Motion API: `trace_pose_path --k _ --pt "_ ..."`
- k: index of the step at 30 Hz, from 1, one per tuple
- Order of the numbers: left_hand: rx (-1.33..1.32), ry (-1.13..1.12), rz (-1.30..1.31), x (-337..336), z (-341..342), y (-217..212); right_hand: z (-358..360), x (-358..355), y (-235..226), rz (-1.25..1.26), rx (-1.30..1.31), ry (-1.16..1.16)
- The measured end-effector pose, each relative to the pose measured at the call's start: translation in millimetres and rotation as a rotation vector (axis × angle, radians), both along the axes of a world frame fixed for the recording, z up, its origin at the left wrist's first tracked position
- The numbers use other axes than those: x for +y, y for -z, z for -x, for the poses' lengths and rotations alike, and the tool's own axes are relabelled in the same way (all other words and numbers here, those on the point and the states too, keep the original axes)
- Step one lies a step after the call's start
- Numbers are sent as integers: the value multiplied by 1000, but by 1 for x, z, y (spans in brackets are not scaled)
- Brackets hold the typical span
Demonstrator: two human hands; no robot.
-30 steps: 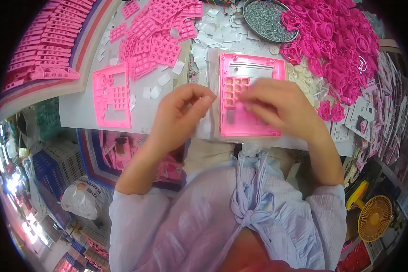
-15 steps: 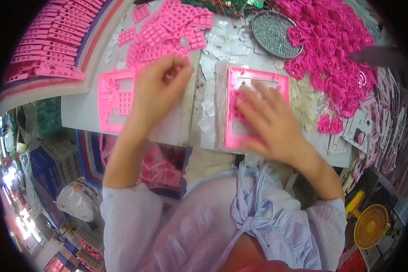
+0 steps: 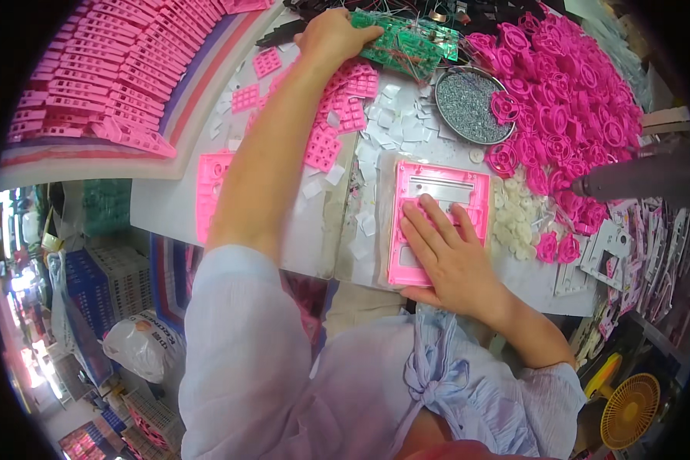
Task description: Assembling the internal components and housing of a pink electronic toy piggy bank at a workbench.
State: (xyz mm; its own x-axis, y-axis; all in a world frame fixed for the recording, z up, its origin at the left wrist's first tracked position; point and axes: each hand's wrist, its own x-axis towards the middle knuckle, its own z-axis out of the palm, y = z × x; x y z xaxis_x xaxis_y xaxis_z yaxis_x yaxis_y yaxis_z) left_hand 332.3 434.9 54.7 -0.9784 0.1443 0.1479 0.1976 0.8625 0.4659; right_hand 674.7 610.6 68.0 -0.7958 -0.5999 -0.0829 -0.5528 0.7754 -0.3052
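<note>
My left hand point(image 3: 331, 37) reaches to the far side of the table. Its thumb and fingers close on the near-left end of a pile of green circuit boards point(image 3: 410, 50) with thin wires; some fingertips are hidden. Closer to me, my right hand point(image 3: 456, 268) lies flat with fingers spread over a pink plastic casing point(image 3: 400, 264). That casing rests on a cloth-like pad, and a silvery strip shows across its upper part. Another pink casing point(image 3: 205, 203) is partly covered by my left forearm.
Pink keypad grids point(image 3: 349, 96) lie beneath my left arm. A round metal dish point(image 3: 439, 107) holds small screws beside heaped magenta parts point(image 3: 567, 100). White discs point(image 3: 514, 218) sit near the casing. A dark cylindrical tool point(image 3: 640, 182) juts in from the right. Stacked pink frames point(image 3: 123, 69) stand left.
My left hand has gone from above the pink grids out to the circuit boards. My right hand stays on the casing, its fingers now flatter and lower. The whole view has shifted.
</note>
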Motion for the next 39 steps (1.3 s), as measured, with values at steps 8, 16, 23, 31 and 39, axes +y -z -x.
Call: trace_pose_path --k 8,16,23,31,39 --pt "262 -15 -320 2 -36 -24 0 6 -2 188 47 2" --pt "1072 678 -313 -10 -180 -71 59 -1 -47 1806 -728 433" --pt "414 559 -803 -48 -251 -63 79 15 -50 1540 -512 429" --pt "-700 420 -1011 -51 -275 -46 71 13 -68 1352 -488 368" --pt "-513 398 -1360 -55 -277 -9 48 16 -31 1536 -417 716"
